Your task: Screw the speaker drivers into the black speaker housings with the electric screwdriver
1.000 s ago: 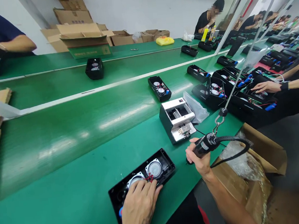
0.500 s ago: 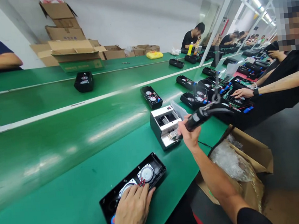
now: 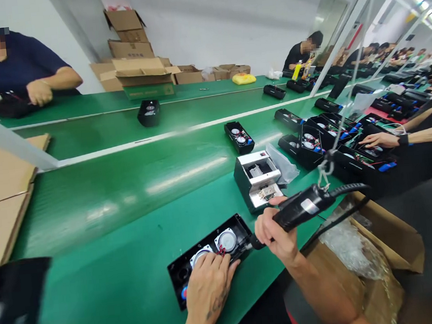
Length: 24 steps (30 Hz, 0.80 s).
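Now | right hand (image 3: 274, 233) clasps screwdriver (image 3: 300, 209), tip down-left | left hand (image 3: 208, 285) flat on housing (image 3: 210, 257)

A glossy green conveyor belt (image 3: 100, 193) is catching the ceiling lights. Lying on it, a matt black plastic speaker housing (image 3: 210, 257) is showing two shiny metal speaker rims. Behind the housing, a white, smooth-faced box-shaped machine (image 3: 258, 178) is gleaming (a crinkled clear plastic bag (image 3: 282, 161) touching it).
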Tool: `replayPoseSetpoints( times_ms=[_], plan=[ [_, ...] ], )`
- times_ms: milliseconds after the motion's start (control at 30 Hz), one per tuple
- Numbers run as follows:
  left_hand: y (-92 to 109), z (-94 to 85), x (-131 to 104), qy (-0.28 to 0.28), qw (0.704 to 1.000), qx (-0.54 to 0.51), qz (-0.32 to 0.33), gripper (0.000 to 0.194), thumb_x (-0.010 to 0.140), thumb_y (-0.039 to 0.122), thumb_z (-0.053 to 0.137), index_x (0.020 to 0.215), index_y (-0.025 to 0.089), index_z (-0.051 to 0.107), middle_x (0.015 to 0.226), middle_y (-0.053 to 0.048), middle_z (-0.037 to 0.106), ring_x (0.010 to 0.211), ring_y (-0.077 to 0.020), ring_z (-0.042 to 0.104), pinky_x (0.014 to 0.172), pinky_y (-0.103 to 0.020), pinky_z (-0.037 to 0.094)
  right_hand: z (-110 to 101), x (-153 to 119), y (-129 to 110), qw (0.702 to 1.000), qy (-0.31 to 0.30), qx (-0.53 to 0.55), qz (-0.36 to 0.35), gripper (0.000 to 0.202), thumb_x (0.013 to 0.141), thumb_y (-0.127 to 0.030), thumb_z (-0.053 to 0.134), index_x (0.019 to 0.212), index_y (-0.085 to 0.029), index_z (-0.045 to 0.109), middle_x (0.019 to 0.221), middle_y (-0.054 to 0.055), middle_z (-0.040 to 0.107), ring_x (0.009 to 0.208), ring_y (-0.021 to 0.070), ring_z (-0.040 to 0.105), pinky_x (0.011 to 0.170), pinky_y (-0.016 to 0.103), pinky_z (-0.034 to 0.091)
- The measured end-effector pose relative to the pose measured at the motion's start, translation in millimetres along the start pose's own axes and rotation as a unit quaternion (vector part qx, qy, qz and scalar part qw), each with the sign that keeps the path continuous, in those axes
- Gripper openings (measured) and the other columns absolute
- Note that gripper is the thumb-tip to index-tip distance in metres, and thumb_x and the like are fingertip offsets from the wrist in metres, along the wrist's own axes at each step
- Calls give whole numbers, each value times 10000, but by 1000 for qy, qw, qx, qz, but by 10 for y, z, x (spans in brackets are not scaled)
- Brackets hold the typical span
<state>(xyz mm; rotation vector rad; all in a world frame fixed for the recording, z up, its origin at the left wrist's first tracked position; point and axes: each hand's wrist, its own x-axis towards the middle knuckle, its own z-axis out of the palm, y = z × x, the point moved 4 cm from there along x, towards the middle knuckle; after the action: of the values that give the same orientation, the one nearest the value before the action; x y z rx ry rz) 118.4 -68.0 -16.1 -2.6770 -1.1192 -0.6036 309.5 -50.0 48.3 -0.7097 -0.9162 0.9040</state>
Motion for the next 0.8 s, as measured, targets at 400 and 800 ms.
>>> replayPoseSetpoints(
  times_ms=[400,800],
  plan=[
    [14,-29,22,10,1000,-3,2,343,1123,313,508,863,224,714,720,-16,668,712,-220,618,766,-393,439,175,-151,320,1000,-24,6,15,320,1008,-386,746,1223,-314,520,662,-125,524,372,76,412,390,216,411],
    [8,-26,10,13,1000,-9,6,348,1122,308,520,844,215,708,716,-15,653,708,-221,606,775,-390,418,175,-249,443,998,-52,-34,9,284,1045,-438,706,1151,-311,475,625,-142,486,384,77,411,419,219,400]
  ],
)
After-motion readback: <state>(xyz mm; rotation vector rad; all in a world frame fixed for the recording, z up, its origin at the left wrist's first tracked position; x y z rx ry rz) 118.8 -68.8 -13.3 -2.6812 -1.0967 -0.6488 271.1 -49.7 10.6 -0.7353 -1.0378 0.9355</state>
